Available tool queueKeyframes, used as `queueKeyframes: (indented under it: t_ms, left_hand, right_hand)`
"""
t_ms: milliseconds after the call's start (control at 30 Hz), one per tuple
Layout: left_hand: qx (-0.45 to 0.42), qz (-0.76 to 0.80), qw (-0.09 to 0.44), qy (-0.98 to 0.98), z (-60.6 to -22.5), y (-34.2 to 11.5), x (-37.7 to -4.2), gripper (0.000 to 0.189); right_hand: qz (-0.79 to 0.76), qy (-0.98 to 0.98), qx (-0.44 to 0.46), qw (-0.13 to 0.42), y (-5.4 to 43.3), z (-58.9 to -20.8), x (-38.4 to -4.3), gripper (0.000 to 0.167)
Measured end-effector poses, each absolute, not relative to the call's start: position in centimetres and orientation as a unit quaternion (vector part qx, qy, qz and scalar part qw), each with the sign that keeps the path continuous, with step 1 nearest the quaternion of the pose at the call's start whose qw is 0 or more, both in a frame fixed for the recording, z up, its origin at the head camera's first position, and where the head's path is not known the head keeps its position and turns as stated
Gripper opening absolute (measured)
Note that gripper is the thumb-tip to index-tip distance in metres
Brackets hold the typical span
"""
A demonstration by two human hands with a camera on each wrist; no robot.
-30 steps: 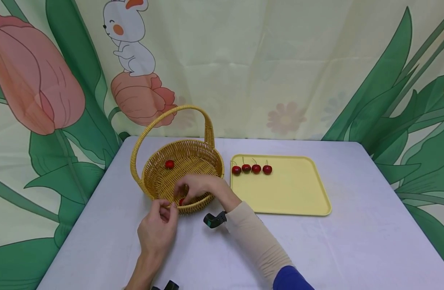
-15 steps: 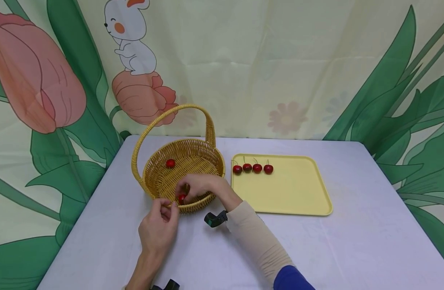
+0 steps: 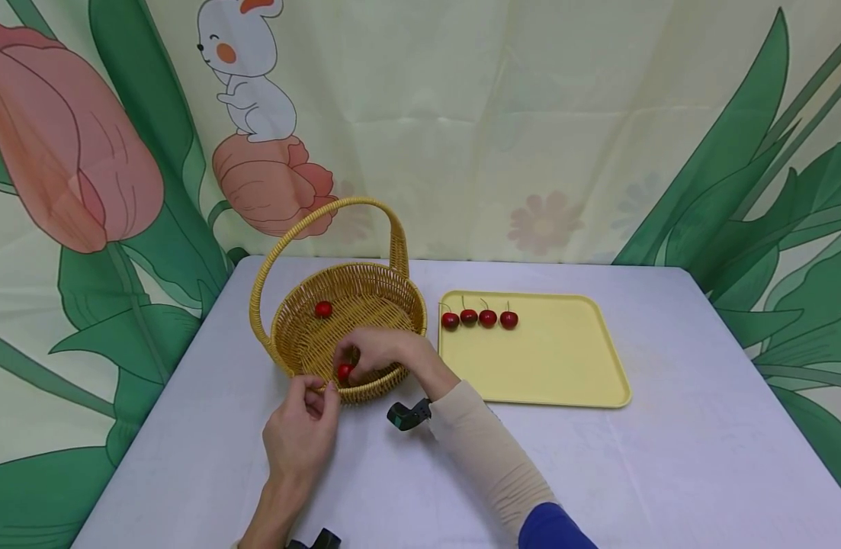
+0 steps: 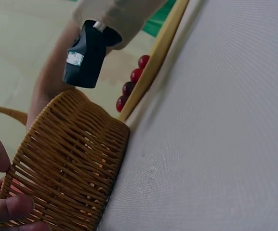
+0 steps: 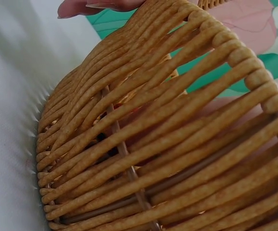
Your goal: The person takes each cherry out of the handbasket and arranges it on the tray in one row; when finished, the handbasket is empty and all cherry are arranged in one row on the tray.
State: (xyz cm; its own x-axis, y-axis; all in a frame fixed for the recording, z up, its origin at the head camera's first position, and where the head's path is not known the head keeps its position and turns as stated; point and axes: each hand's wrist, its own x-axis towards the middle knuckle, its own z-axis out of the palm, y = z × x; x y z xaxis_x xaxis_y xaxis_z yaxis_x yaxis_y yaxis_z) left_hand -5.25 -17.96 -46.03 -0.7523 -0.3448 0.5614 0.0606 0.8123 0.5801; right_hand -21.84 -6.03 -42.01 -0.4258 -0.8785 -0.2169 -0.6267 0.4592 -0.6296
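Observation:
A round wicker basket (image 3: 351,284) with a tall arched handle stands on the left part of the table. My left hand (image 3: 300,431) holds its front rim, fingers and thumb pinching the edge; the left wrist view shows those fingers (image 4: 13,207) against the weave. Reaching over the rim, my right hand (image 3: 375,351) pinches a red cherry (image 3: 345,372) low inside the basket, near the front wall. Another cherry (image 3: 323,309) lies by the back left wall. In the right wrist view the basket's wall (image 5: 177,134) hides most of the right hand.
Right of the basket lies a yellow rectangular tray (image 3: 537,358). Several stemmed cherries (image 3: 487,319) sit in a row along its far left edge. A white cloth (image 3: 667,457) covers the table, and a printed curtain (image 3: 461,152) hangs behind it.
The cherry at my right fingertips shows more and sits slightly higher than a second ago. My left hand stays on the rim. The whole head view has shifted slightly.

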Motion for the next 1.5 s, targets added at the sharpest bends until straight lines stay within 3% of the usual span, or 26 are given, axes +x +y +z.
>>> queueKeyframes:
  t_ms: [233, 500, 867, 1500]
  left_hand:
    - [0.083, -0.296, 0.341, -0.888, -46.0, -17.8, -5.3, 0.009]
    - [0.076, -0.293, 0.338, -0.891, -46.0, -17.9, -5.3, 0.011]
    - [0.08, -0.297, 0.334, -0.891, -46.3, -17.9, -5.3, 0.01]
    - [0.093, -0.305, 0.328, -0.889, -46.2, -17.9, -5.3, 0.01]
  right_hand:
    - [-0.243, 0.839, -0.442, 0.205, -5.8, -41.7, -21.8, 0.021]
    - [-0.299, 0.875, -0.376, 0.059, -5.2, -41.3, -21.8, 0.028]
    - [-0.394, 0.857, -0.332, -0.006, -3.4, -40.4, -21.2, 0.029]
    - [-0.486, 0.837, -0.241, -0.072, 5.1, -38.5, -21.4, 0.027]
